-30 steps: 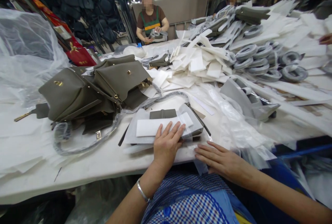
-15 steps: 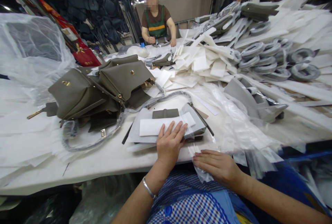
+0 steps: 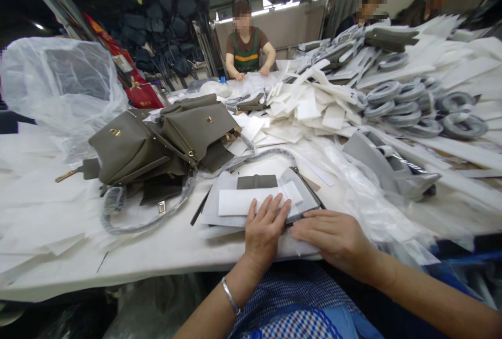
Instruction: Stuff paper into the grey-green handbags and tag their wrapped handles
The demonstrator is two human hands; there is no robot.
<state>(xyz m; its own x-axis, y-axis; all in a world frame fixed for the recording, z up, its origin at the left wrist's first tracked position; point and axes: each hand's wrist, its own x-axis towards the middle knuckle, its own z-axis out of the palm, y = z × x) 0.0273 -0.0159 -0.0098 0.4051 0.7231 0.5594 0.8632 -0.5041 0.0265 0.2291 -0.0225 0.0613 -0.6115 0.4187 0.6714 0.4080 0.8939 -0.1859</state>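
My left hand point(image 3: 266, 228), a silver bangle at its wrist, lies flat with spread fingers on a white foam strip point(image 3: 237, 203). Under the strip are a thin pale sheet point(image 3: 212, 212) and an olive-coloured handbag point(image 3: 257, 182), mostly covered. At the bag's near right corner is my right hand point(image 3: 335, 237), fingers pressed together over clear plastic film point(image 3: 296, 247); its thumb is largely hidden. A plastic-wrapped strap point(image 3: 270, 151) curves behind the bag.
Olive handbags point(image 3: 127, 145) lie to the left beside clear plastic. Foam strips point(image 3: 308, 106), coiled wrapped straps point(image 3: 408, 101) and a grey tape dispenser point(image 3: 376, 166) lie to the right. A person point(image 3: 248, 48) works across the table point(image 3: 152, 255).
My right hand has moved up from the table's front edge to the bag's corner, and the plastic film has come with it. My left hand stays on the foam strip.
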